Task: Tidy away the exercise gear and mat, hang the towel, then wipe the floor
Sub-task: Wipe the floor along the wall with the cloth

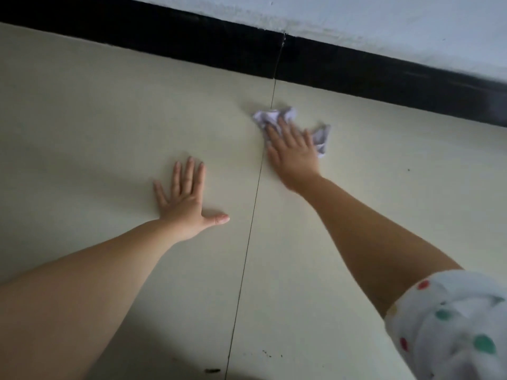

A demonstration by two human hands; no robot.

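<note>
A crumpled pale lilac cloth (321,137) lies on the cream tiled floor (96,119) close to the black skirting. My right hand (292,149) presses flat on the cloth with its fingers straight, and covers its middle. My left hand (189,200) rests flat on the bare floor to the left of a dark tile joint (256,196), fingers spread, holding nothing. Both arms reach forward from the bottom of the view.
A black skirting board (192,42) runs across the top under a pale wall (384,26). A few dark specks (211,370) lie on the floor near the bottom edge. My dotted white sleeve (452,325) shows at the lower right.
</note>
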